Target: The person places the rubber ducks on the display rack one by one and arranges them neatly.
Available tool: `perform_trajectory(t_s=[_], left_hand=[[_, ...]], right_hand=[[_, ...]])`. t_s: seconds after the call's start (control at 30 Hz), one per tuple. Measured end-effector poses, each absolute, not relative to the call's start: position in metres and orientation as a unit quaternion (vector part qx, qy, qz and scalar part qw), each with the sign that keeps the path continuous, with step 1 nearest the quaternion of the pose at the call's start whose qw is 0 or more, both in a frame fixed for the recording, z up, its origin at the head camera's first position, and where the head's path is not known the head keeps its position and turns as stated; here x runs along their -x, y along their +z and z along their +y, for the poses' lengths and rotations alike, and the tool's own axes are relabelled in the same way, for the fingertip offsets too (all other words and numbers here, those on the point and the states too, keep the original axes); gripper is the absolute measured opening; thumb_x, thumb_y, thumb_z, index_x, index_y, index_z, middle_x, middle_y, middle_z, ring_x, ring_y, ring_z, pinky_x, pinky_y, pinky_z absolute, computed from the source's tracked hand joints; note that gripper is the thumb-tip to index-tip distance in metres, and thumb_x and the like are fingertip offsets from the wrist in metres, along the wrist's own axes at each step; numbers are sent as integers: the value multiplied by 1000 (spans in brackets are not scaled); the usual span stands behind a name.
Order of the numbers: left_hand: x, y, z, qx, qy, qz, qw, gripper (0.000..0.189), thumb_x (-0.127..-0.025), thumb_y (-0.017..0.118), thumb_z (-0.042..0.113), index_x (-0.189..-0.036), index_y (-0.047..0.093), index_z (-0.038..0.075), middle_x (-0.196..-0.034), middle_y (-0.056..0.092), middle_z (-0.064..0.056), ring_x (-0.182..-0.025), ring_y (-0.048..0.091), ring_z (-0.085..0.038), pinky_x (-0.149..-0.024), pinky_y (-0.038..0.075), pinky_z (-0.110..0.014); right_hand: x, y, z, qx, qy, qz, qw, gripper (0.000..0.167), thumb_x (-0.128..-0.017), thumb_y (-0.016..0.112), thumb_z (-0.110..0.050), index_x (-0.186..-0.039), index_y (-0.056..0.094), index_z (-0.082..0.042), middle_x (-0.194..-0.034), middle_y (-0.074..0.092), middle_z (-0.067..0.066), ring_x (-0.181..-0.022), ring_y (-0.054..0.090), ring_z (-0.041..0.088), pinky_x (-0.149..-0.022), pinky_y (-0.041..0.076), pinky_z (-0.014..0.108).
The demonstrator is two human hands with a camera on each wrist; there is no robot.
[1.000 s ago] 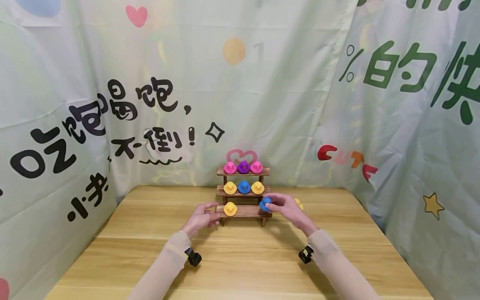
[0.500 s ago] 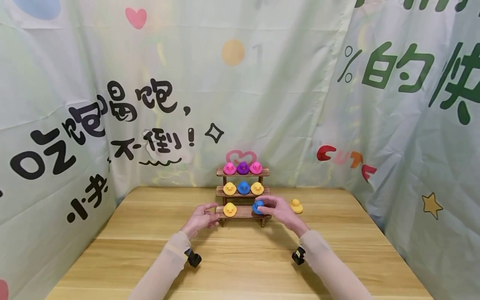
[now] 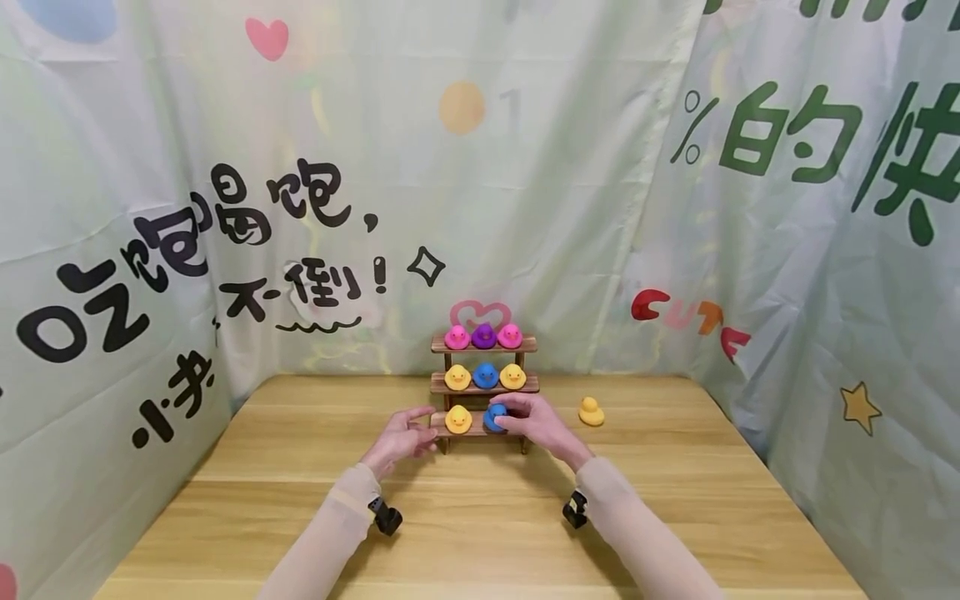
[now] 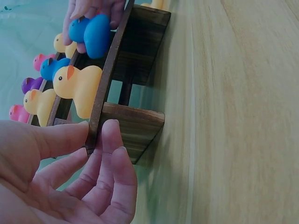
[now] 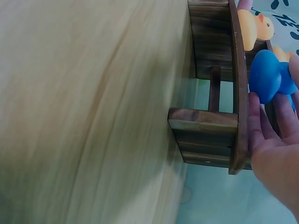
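Note:
A small three-tier wooden shelf stands on the table. My right hand holds a blue rubber duck by its body at the middle of the lowest tier; whether it bears on the board is hard to tell. To its left on that tier sits a yellow rubber duck. At the shelf's left end my left hand pinches the lowest board between thumb and fingers. The middle tier carries a blue duck between two yellow ones. On top, a purple duck sits between two pink ones.
Another yellow duck lies on the wooden table to the right of the shelf. A printed cloth backdrop hangs behind the table and along both sides.
My right hand has moved left with the blue duck, from the right end of the lowest tier to its middle. The yellow duck on the table is now uncovered. My left hand stays put.

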State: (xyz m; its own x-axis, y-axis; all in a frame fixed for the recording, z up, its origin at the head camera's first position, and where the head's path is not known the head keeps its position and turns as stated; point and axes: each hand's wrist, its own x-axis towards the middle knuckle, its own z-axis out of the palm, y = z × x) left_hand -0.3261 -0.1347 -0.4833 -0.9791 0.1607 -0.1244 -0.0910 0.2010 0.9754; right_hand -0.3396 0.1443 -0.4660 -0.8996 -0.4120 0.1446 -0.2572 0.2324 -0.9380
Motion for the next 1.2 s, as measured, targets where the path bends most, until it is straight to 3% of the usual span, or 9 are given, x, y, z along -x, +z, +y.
perform_trajectory(t_s=[0.23,0.57,0.87,1.2], left_hand=[[325,-484,-135,-26,625,774,100,55,-93,62,2,-145,44,4,-106,68,-21,-78,68,-24,-70,59,-36],[328,-485,-134,-21,626,773,97,53,-94,60,1,-145,45,3,-103,69,-16,-75,68,-20,-66,57,-31],[327,-484,-134,-21,627,773,94,54,-94,60,1,-145,44,3,-103,69,-16,-76,68,-22,-66,58,-32],[325,-484,-134,-28,624,775,96,54,-94,61,2,-145,43,1,-99,70,-18,-74,68,-22,-61,54,-29]], right_hand=[[342,-466,136,221,-585,777,74,36,-93,67,-12,-128,63,-3,-123,66,17,-100,64,13,-90,58,43],[344,-468,126,219,-565,793,67,34,-91,70,-14,-125,66,-7,-122,66,10,-105,62,17,-82,59,27],[342,-467,124,221,-565,793,55,34,-90,71,-11,-123,66,-4,-121,66,16,-105,62,22,-81,58,28],[344,-470,125,207,-564,797,61,34,-88,74,-15,-121,68,-9,-121,66,12,-101,63,20,-80,57,24]])
